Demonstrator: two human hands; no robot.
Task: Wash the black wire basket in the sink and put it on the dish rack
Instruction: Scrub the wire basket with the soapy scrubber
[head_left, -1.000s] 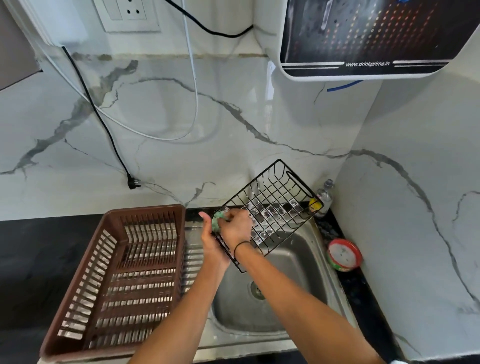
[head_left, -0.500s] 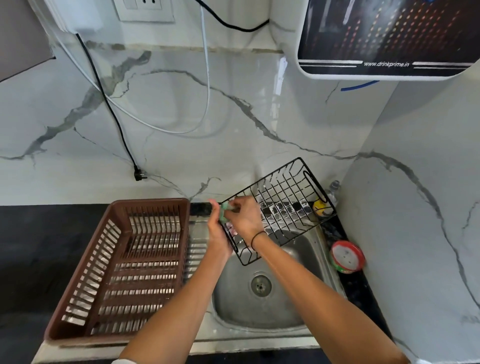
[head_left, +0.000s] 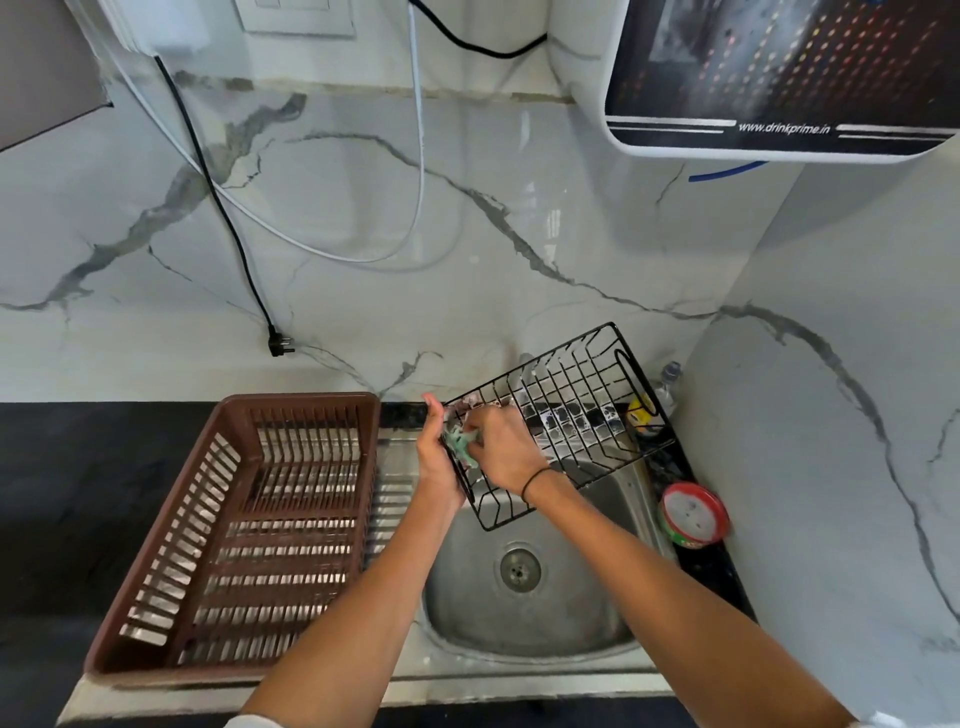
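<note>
The black wire basket (head_left: 571, 405) is held tilted above the steel sink (head_left: 524, 618), its far end raised toward the wall. My left hand (head_left: 435, 457) grips the basket's near left edge. My right hand (head_left: 501, 449) holds a green scrub pad (head_left: 460, 444) against the wires at that same corner. Soapy film shows between some of the wires. The brown plastic dish rack (head_left: 244, 525) stands on the drainboard to the left of the sink, with nothing in it.
A red-rimmed round container (head_left: 693, 514) and a small bottle (head_left: 667, 384) sit at the sink's right edge by the side wall. A black plug (head_left: 280, 345) hangs on the marble backsplash. A water purifier (head_left: 779, 78) is mounted above right.
The view has shifted a little. The basket has tipped flatter and my right hand with the scrub pad has moved along its near left corner.
</note>
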